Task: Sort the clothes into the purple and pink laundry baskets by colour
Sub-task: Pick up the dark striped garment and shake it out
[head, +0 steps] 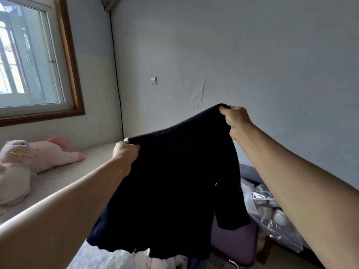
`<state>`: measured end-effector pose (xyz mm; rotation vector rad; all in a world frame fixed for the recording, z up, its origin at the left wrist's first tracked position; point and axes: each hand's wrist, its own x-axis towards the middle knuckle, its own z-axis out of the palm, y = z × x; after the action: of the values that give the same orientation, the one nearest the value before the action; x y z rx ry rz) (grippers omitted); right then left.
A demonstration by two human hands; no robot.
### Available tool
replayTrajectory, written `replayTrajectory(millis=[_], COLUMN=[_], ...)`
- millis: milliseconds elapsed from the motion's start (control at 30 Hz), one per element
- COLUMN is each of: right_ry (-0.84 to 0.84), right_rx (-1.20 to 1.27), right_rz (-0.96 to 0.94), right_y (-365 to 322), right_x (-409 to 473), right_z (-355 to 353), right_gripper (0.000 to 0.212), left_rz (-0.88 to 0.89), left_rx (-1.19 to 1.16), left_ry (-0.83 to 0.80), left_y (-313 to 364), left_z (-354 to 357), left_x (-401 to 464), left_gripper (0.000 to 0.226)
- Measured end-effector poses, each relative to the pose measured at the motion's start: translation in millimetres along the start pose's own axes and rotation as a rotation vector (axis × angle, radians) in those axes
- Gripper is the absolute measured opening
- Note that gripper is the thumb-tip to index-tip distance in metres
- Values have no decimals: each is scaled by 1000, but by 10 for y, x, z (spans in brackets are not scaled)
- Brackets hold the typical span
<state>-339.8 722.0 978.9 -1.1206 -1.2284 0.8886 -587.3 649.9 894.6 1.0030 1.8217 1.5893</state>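
Holding a dark garment up over the purple basket

Stretching between both hands, a dark navy garment (174, 181) hangs in the air in front of the person. The left hand (126, 152) grips one top corner of it, with the fingers (134, 148) curled tightly into the cloth. The right hand (236, 118) pinches the other top corner, higher than the left hand, its fingers likewise bunched round a fold of fabric. From that top edge the garment falls in one wide sheet, and a sleeve (229, 206) dangles on the right-hand side of it.

Below the garment's sleeve a purple basket (233, 243) shows partly, its upper part hidden by the cloth; whether the fabric touches it cannot be told. Just beneath the garment's lower hem lie some pale clothes (174, 263), only partly seen. To the right of the purple basket sits a clear plastic bag (272, 216) with light things inside.

Left of the garment a bed (64, 175) runs along the wall, and a pink plush toy (29, 164) lies on it, well apart from the garment. Above the toy is a window (29, 59) with a wooden frame. A small wall switch (153, 80) sits on the grey wall above the garment.
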Motion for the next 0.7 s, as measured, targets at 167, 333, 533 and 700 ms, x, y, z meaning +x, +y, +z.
replayTrajectory(millis=[167, 333, 533, 700], right_ry=[-94, -161, -288, -377], right_rx=[95, 141, 193, 261], right_rz=[72, 87, 135, 94], right_y=[-119, -121, -38, -12], right_x=[-175, -251, -390, -425], right_z=[322, 548, 732, 665], right_gripper=[27, 34, 20, 13], left_rz=[-113, 151, 447, 390], left_rx=[173, 546, 481, 385], left_ry=[-36, -92, -206, -148], left_y=[-43, 58, 269, 441], left_z=[107, 325, 612, 652], left_x=[-67, -302, -579, -508], left_gripper=[81, 126, 109, 43])
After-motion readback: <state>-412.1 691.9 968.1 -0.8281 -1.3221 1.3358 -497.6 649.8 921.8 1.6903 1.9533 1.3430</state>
